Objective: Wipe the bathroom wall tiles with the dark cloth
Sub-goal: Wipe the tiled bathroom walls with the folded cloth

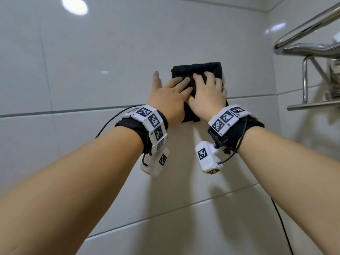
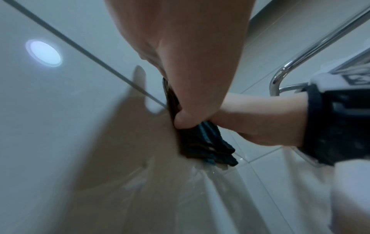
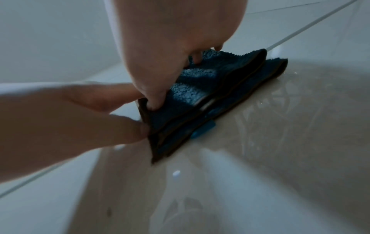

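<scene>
A folded dark cloth [image 1: 197, 69] lies flat against the glossy white wall tiles [image 1: 88, 74] at the middle of the head view. My left hand [image 1: 170, 92] presses its left part with straight fingers, the little finger stretched up on the bare tile. My right hand [image 1: 208, 92] covers the right part, fingers bent on the pile. In the right wrist view the right thumb [image 3: 154, 101] digs into the cloth [image 3: 202, 95], bunching a fold toward the fingers, while left fingertips [image 3: 140, 128] touch its edge. The left wrist view shows the cloth's layered lower edge [image 2: 206, 147] below my palm.
A chrome towel rack [image 1: 303, 34] with a lower rail [image 1: 312, 105] juts from the side wall at the upper right, close to my right hand. Grey grout lines [image 1: 73, 110] cross the wall. Wet streaks shine on the tile [image 3: 260, 126] beside the cloth.
</scene>
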{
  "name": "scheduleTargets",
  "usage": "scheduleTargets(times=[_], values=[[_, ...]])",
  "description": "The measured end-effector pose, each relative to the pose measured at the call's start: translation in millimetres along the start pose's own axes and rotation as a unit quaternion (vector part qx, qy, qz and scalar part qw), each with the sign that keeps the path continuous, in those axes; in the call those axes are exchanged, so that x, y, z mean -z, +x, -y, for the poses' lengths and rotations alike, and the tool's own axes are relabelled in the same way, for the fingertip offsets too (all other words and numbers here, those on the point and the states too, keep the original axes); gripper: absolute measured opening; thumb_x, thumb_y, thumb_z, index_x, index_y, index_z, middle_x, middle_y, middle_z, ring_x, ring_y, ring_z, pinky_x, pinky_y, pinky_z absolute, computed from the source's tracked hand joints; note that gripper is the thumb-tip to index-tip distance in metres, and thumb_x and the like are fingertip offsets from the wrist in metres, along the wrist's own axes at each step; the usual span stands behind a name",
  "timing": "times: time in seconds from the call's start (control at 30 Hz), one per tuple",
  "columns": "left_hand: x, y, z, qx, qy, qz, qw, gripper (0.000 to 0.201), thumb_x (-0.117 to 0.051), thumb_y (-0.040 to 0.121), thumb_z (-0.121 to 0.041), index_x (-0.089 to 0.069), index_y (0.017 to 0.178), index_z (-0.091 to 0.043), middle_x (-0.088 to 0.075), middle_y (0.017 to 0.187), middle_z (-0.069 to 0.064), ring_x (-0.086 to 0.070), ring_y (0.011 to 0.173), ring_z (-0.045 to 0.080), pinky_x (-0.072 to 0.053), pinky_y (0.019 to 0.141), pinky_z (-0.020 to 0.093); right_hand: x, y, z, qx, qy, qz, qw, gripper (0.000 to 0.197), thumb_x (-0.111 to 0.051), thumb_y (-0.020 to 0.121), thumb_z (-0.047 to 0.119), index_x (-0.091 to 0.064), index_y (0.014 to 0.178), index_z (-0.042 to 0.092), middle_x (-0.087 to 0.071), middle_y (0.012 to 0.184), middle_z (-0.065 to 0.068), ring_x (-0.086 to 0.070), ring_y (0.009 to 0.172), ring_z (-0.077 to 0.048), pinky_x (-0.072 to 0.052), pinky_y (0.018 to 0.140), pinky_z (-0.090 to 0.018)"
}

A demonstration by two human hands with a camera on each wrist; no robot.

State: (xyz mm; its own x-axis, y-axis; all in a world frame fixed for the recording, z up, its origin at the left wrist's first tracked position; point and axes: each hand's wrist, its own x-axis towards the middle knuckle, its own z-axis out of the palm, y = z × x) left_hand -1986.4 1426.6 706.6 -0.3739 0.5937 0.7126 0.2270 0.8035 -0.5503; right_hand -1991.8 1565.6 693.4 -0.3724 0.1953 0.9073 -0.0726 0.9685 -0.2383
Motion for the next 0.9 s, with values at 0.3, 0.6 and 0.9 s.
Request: scheduleTargets(times=[0.3,0.6,0.9], values=[[-9.4,-83.4,27.2,0.016,-0.003,0.006,1.0,0.064,-0.046,0.091,-0.027,-0.03,0.153,-0.026,-0.017,0.165,-0.006,-0.018,0.151,0.015,-0.002,0.115,0.068,-33.6,-49.6,50.6,0.078,0.032,0.026,0.996,0.078,-0.021,0.085,0.05,-0.004,0.157,0.024,0.008,0.164,-0.008,0.006,0.15,-0.034,-0.002,0.119,-0.058],[-12.1,-136.1,55.3,0.011,-0.06,-0.028,0.998,0.061,-0.041,0.076,-0.022,-0.054,0.135,-0.025,-0.045,0.151,-0.005,-0.043,0.134,0.022,-0.026,0.103,0.056,-56.1,-99.8,90.5,0.088,-0.009,0.045,0.995,0.082,-0.014,0.086,0.058,0.007,0.156,0.022,0.016,0.162,-0.013,0.013,0.149,-0.037,0.002,0.118,-0.06],[-3.9,-165.6,90.1,0.143,-0.019,-0.037,0.989,0.05,-0.06,0.082,-0.033,-0.052,0.131,-0.028,-0.038,0.15,0.002,-0.034,0.136,0.029,-0.03,0.102,0.056,-78.8,-151.2,89.7,0.151,-0.017,0.055,0.987,0.082,-0.024,0.092,0.067,0.001,0.157,0.024,0.014,0.163,-0.013,0.013,0.149,-0.038,0.004,0.117,-0.061]])
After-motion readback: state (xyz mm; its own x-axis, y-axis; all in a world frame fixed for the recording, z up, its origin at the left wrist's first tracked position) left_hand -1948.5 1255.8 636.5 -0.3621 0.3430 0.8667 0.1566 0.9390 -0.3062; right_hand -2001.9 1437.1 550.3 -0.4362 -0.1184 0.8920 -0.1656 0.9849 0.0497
